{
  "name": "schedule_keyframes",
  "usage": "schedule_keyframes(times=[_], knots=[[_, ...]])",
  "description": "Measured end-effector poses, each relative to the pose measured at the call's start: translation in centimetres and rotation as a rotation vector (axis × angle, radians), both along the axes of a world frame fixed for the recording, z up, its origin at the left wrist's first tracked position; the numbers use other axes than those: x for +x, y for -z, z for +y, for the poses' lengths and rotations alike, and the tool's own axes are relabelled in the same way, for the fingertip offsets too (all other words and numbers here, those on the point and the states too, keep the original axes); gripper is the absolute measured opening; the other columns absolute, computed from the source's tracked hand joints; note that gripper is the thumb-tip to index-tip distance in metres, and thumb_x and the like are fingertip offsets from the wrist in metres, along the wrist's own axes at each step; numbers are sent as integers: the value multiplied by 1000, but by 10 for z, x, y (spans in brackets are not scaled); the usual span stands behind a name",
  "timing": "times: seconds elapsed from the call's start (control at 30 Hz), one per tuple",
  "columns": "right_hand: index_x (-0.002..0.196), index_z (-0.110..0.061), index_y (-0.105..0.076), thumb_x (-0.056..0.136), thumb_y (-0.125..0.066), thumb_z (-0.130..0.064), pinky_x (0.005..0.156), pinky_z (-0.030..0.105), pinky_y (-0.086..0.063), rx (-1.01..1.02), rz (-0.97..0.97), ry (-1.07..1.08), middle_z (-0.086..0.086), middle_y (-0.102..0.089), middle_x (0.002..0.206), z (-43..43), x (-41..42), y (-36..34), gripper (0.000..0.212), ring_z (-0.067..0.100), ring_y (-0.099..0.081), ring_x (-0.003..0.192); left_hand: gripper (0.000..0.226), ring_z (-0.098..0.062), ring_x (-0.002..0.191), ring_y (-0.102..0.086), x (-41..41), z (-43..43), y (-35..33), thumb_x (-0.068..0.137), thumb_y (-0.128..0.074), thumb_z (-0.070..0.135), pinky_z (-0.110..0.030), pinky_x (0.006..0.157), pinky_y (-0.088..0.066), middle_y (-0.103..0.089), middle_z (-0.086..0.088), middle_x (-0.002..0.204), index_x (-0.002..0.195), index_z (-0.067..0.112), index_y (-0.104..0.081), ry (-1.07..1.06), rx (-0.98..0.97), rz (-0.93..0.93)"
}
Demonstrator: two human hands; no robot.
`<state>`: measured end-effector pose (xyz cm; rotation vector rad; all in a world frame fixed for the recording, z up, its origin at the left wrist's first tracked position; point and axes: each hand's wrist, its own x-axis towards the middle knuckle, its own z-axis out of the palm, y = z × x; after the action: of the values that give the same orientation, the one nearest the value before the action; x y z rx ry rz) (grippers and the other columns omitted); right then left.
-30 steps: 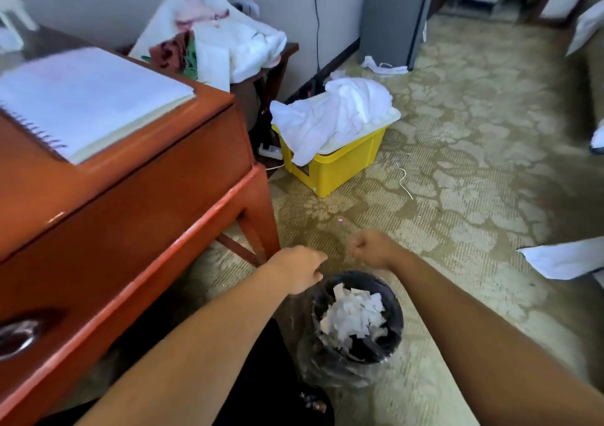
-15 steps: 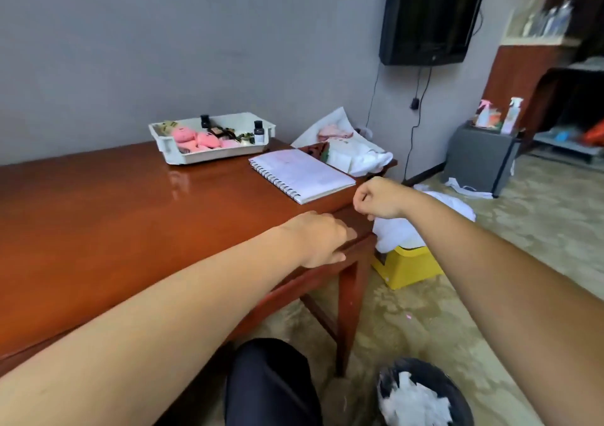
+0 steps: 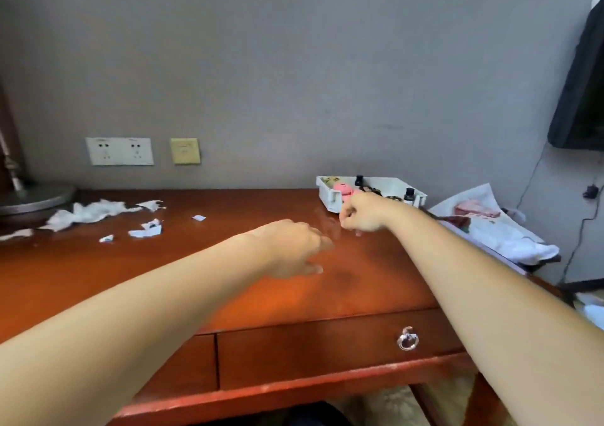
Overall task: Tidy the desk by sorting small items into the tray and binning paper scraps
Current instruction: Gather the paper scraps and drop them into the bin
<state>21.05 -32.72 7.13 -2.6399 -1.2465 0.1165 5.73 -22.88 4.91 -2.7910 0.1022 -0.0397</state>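
While torn paper scraps (image 3: 143, 231) lie scattered on the left part of the desk (image 3: 343, 295), near crumpled white tissue (image 3: 88, 213), the white tray (image 3: 330, 197) sits at the back right by the wall, holding pink items (image 3: 343, 188) and a small dark bottle (image 3: 409, 193). My right hand (image 3: 362, 213) is curled into a fist just in front of it. My left hand (image 3: 291, 249) hovers mid-desk, fingers loosely bent, holding nothing.

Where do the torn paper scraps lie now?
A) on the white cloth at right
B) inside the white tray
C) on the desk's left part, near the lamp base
C: the paper scraps lie on the desk beside the lamp base, far from the tray.
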Motion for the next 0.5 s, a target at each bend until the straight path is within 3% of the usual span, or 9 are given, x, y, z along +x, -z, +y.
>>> schedule_keyframes(times=[0.07,0.13,0.17,0.27,0.37,0.5], knots=[[79,-24,-61,87,-54,-20,76,29,-57,-16,-6,-66,4,-69,81,35,-14,2,12,23,-67,71,51,-26,131,-44,-24,31,0,96,-45,40,-43,105,-39,-46,-4,144,142,21,-35,-102,-11,5],[87,-23,-61,88,-56,-21,52,17,-53,-24,-5,-136,1,-62,86,68,-31,3,6,19,-63,66,52,-25,132,-43,-48,62,1,96,-45,39,-43,107,-38,-44,-3,145,143,22,-34,-220,-45,16],[90,-23,-63,87,-58,-22,51,17,-52,-28,-6,-169,0,-61,91,81,-37,6,6,18,-63,71,52,-24,133,-42,-58,74,1,96,-45,39,-42,108,-37,-42,-3,147,144,22,-33,-276,-60,18],[99,-21,-67,86,-61,-26,83,29,-50,-40,27,-247,3,-63,105,131,-53,22,16,22,-62,98,54,-23,136,-39,-89,114,5,97,-44,39,-40,112,-34,-37,-2,151,146,22,-30,-467,-110,3],[113,-19,-63,88,-61,-27,93,34,-48,-51,52,-287,5,-60,118,175,-66,42,27,24,-59,106,55,-23,138,-37,-113,153,13,97,-44,41,-40,113,-32,-34,0,153,147,24,-28,-639,-179,-26],[139,-20,-42,92,-55,-29,102,37,-42,-29,31,-311,6,-44,141,227,-78,72,50,26,-46,127,63,-25,144,-24,-135,195,38,96,-42,45,-41,116,-23,-23,-3,157,150,24,-17,-814,-247,-66]])
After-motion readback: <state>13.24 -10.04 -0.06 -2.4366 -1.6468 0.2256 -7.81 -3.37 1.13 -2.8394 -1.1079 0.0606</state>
